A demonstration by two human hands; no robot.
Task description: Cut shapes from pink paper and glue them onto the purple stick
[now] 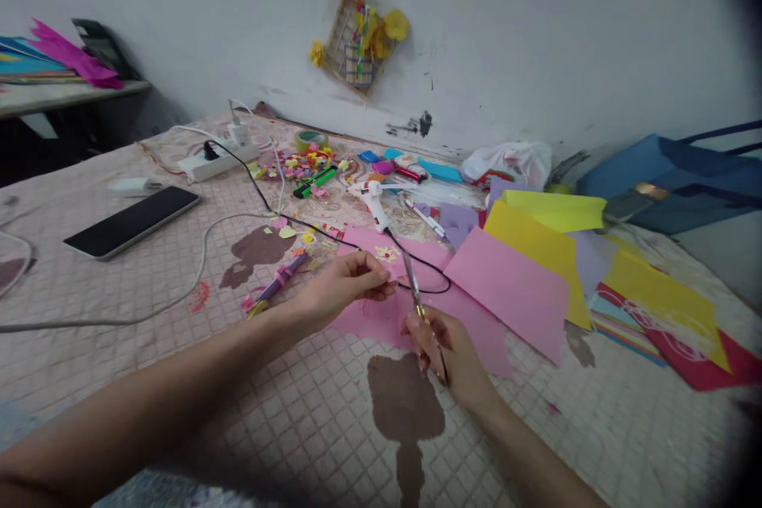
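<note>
My left hand [360, 278] is closed in a pinch above a pink paper sheet [372, 325]; what its fingertips hold is too small to make out. To its right, my right hand [444, 345] grips a pair of scissors [412, 278] whose blades point up and away from me. A white glue gun [374, 205] lies beyond both hands, its black cable looping beside the scissors. Small pale yellow paper pieces [386, 254] rest on the pink paper. On the left lies a purple rolled paper piece [284, 276].
A black phone [134, 222] and a white power strip [217, 163] are at the left. Paper scraps [291, 165], a green cutter [315, 182] and a tape roll [311, 140] lie at the back. Coloured sheets [517, 282] and a blue bag [672, 175] are at the right.
</note>
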